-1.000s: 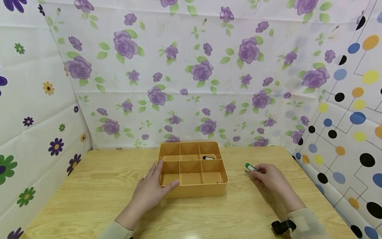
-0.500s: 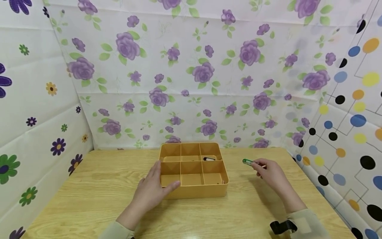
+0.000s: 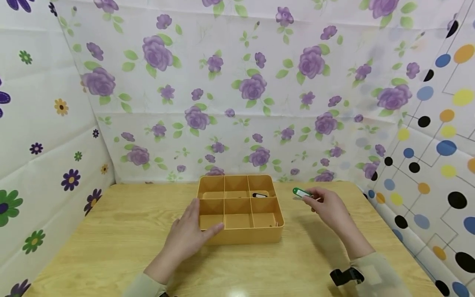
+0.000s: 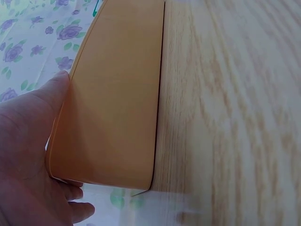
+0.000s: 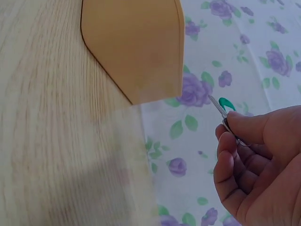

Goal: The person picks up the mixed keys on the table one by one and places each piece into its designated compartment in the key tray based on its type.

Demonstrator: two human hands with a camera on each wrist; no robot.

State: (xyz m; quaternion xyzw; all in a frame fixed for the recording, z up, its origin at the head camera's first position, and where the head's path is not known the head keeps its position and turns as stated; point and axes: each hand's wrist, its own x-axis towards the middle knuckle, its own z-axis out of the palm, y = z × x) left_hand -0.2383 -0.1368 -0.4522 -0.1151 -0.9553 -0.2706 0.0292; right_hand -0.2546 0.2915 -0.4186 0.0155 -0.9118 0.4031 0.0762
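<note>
An orange-yellow divided box [image 3: 245, 236] stands on the wooden table. My left hand [image 3: 187, 233] rests at its front left corner, fingers straight along the left side and thumb over the front rim. In the left wrist view the thumb tip lies at the rim of the box [image 4: 108, 103]. To the right of the box, above the table, my right hand [image 3: 328, 206] pinches a key with a green tag [image 3: 301, 192]. The right wrist view shows the silver key [image 5: 217, 106] between thumb and index finger, the tag partly hidden behind the thumb.
A black tag with a white label [image 3: 259, 195] lies in the back right compartment. Tiny bits [image 3: 276, 225] lie in the front right compartment. Floral cloth [image 3: 230, 82] hangs behind the table [image 3: 141, 222], and dotted cloth [image 3: 426, 173] at the right.
My right hand has lifted the key and green tag off the table and carried them a little left, towards the box. The left hand stays at the box corner.
</note>
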